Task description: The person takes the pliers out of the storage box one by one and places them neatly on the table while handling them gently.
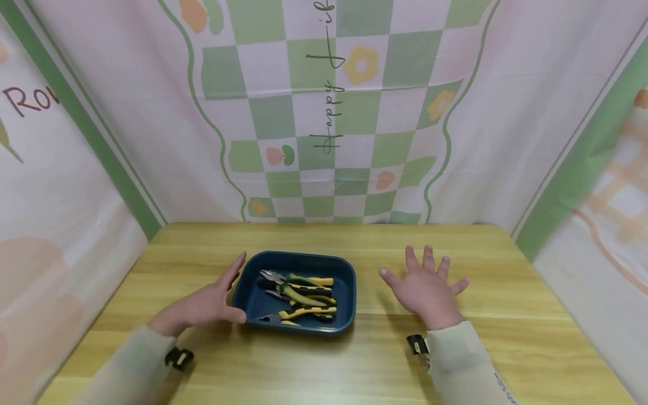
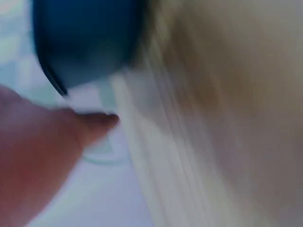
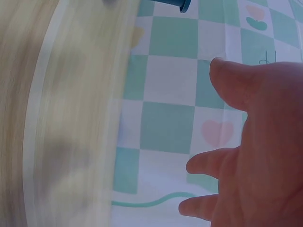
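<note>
A dark blue rectangular bin [image 1: 298, 261] stands on the wooden table with several pliers [image 1: 304, 295] heaped inside, their handles yellow, green and black. My left hand [image 1: 207, 304] is at the bin's left side, thumb and fingers spread apart around that end; whether it touches the rim I cannot tell. In the left wrist view the bin [image 2: 90, 38] is blurred, with a gap between it and the visible finger. To the right of the bin, my right hand [image 1: 427, 289] hovers palm down with fingers spread, holding nothing. The right wrist view shows only the bin's corner [image 3: 173, 2].
The wooden table [image 1: 304, 371] reaches back to a hanging cloth [image 1: 314, 112] with green and white checks. Printed cloth also hangs on the left [image 1: 76, 185] and right [image 1: 607, 225]. A black strap device [image 1: 179, 358] sits on the left wrist, another [image 1: 417, 344] on the right.
</note>
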`<state>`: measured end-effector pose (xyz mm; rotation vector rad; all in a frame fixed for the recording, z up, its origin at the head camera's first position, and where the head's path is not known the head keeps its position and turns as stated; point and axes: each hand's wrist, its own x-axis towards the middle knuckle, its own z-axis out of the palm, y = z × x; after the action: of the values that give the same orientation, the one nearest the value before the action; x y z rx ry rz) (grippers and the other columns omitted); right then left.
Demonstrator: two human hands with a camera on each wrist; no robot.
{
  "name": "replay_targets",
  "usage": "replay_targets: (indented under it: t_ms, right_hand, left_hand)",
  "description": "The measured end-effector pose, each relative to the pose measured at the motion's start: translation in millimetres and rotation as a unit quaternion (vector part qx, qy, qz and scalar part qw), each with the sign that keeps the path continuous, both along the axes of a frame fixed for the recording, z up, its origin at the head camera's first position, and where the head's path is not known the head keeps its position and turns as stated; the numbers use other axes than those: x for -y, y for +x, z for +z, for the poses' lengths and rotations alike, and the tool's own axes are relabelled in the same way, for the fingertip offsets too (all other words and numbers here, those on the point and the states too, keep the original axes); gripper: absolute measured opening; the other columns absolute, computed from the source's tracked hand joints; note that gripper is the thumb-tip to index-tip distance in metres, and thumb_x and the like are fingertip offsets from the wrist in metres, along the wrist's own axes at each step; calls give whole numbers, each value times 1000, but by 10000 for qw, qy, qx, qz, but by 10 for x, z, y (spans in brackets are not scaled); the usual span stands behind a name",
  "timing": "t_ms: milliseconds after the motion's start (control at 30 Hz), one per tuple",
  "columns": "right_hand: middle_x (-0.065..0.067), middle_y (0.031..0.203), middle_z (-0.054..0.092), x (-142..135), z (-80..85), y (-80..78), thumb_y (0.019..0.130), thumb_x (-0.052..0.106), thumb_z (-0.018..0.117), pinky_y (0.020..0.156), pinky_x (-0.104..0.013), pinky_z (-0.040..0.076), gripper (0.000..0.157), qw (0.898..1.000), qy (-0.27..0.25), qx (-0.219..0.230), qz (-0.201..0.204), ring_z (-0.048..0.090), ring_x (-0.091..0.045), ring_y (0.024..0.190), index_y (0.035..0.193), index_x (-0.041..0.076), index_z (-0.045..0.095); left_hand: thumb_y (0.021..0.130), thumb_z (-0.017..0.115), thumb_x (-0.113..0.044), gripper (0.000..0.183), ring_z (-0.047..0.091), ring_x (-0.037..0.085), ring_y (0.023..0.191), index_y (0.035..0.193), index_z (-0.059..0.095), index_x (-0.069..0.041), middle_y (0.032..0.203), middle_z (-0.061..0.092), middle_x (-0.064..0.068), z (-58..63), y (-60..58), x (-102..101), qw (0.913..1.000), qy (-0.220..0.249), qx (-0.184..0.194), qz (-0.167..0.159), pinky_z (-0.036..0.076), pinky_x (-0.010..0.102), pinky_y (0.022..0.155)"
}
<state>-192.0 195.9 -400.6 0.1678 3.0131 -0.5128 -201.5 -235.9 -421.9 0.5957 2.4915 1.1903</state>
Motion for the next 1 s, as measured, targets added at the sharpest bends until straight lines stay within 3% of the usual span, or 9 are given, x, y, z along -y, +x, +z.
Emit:
replay_targets:
  t_ms: [100,300,800,1000]
  right_hand:
    - [-28,148,-13,9,-4,2,74,86,19,70,-73,-23,107,10000,9,-20,10,-24,-55,123,151,12,9]
    - [-27,149,-12,25,-16,4,75,85,19,71,-73,-22,107,9999,3,-89,49,-22,-55,123,151,11,11]
    - [-28,148,-14,-17,12,7,74,86,20,71,-73,-22,108,10000,-32,-25,-6,-24,-55,122,151,10,11]
    - [-28,148,-15,-39,8,22,75,85,19,72,-74,-21,107,10000,3,3,-5,-23,-56,122,151,10,10]
  left_hand:
    - [66,83,-37,125,15,36,135,147,-12,-39,154,-4,2,-54,-153,66,9986,-257,-62,-457,19,54,102]
    - [61,85,-44,130,17,37,134,148,-11,-33,154,-3,9,-105,-240,62,9967,-604,-9,-541,19,51,103]
    - [65,85,-38,129,11,38,135,144,-17,-41,153,-10,8,-132,-23,-95,9978,-306,529,-273,11,54,104]
    - [66,84,-36,129,29,39,127,144,-18,-40,153,-8,14,-183,78,-174,9981,-183,467,-351,19,52,102]
